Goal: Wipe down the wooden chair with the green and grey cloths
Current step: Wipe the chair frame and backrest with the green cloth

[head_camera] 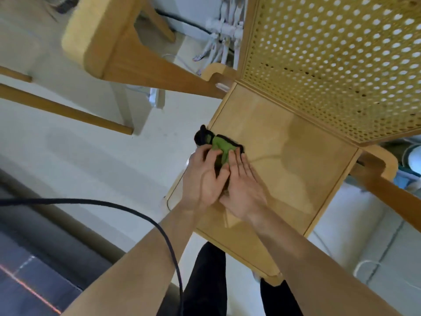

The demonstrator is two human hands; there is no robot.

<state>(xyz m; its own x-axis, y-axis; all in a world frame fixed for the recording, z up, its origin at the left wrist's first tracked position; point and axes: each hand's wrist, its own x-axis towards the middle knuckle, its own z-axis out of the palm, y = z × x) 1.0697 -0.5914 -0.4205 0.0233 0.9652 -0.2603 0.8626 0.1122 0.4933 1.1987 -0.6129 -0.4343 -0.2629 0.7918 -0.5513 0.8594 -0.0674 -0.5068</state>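
Observation:
The wooden chair's flat seat fills the middle of the head view, with its perforated backrest at the upper right. A green cloth with a dark grey cloth under it lies bunched at the seat's left edge. My left hand has its fingers curled over the cloths from the left. My right hand lies flat beside it, fingers straight, fingertips pressing on the green cloth.
A second wooden chair stands at the upper left over the pale floor. A black cable arcs across my left forearm. White cables and pipes sit behind the chairs. A dark rug borders the lower left.

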